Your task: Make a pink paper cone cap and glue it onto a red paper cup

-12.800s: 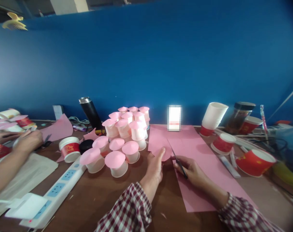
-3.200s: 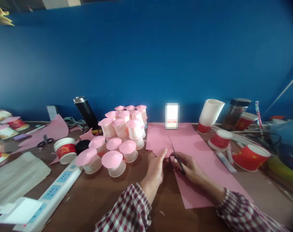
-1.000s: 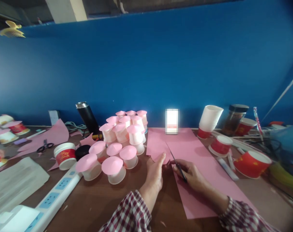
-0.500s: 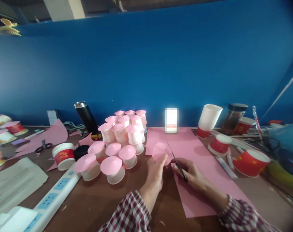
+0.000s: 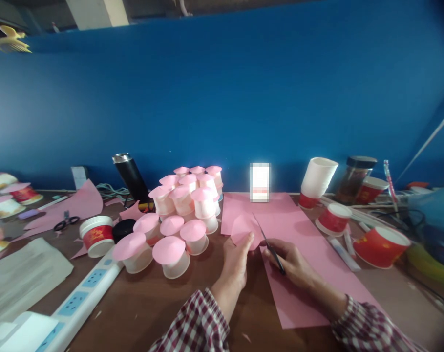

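1. Hands first: the left hand [image 5: 235, 259] reaches forward from a checked sleeve, fingers closed in a pinch on the near edge of a rounded pink paper piece [image 5: 244, 229], thumb uppermost
2. The right hand [image 5: 292, 264] lies on the large pink paper sheet [image 5: 298, 254], fingers curled shut around the handle of small dark scissors [image 5: 271, 247]; the blades point up and away, the tip just beside the rounded piece's right edge
3. The sheet lies flat on the brown wooden table [image 5: 163, 303], running from the blue wall toward the person
4. Left of the hands stands a cluster of small white cups capped with pink paper discs [image 5: 183, 215], some stacked in two tiers; their contents are hidden by the caps
5. A red-and-white paper cup [image 5: 96, 235] stands upright beside a white power strip [image 5: 78, 298]
6. To the right, more red paper cups [image 5: 381, 246] sit open side up, and a white cup stack [image 5: 317, 181] leans near a dark-lidded glass jar [image 5: 358, 178]; what is inside cannot be told
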